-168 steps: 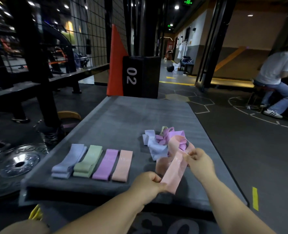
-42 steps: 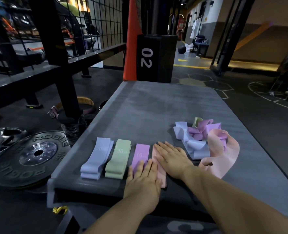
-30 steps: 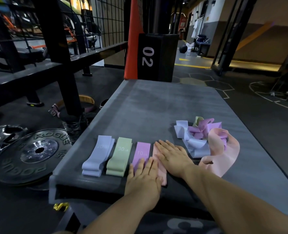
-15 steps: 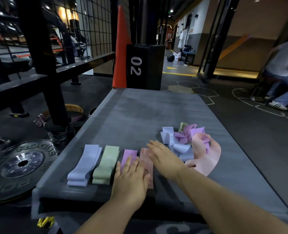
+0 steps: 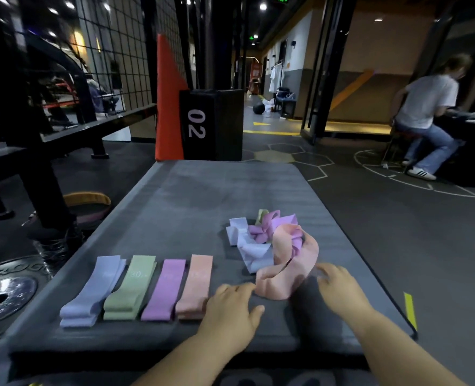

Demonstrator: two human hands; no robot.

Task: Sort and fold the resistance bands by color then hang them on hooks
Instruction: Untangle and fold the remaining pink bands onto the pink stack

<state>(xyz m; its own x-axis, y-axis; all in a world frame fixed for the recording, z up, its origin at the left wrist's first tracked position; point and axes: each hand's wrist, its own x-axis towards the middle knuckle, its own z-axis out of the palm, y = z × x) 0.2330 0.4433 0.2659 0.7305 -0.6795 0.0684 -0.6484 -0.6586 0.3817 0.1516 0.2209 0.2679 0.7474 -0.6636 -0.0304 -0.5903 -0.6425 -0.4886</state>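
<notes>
- At the far left edge of the frame, a black weight plate [image 5: 5, 295] is lying flat on the dark gym floor, just beside the near left corner of the grey padded mat [image 5: 202, 196].
- Along the lower left of the mat, four folded bands are lying side by side in a row: a lavender band [image 5: 95, 291], a green band [image 5: 131, 286], a purple band [image 5: 165, 289] and a peach band [image 5: 195, 285], each one stacked flat and running away from the camera.
- At lower centre, the left hand [image 5: 232, 313] is hovering palm down with fingers spread and gripping nothing, its fingertips reaching just beside the near end of the loose peach band [image 5: 289, 271].
- Right of centre, a tangled pile of unsorted bands [image 5: 258, 235] is sitting on the mat, lavender, purple and a sliver of green showing, with the loose peach band curling around its right and near sides.
- At lower right, the right hand [image 5: 339, 285] is blurring slightly, fingers extended and holding nothing, just beside the loose peach band's right edge; whether it is touching cannot be told.
- In the upper centre, a black block marked "02" [image 5: 211, 123] is standing beyond the mat's far edge.
- At the upper right, a seated person [image 5: 425, 112] in a white shirt is facing away.
</notes>
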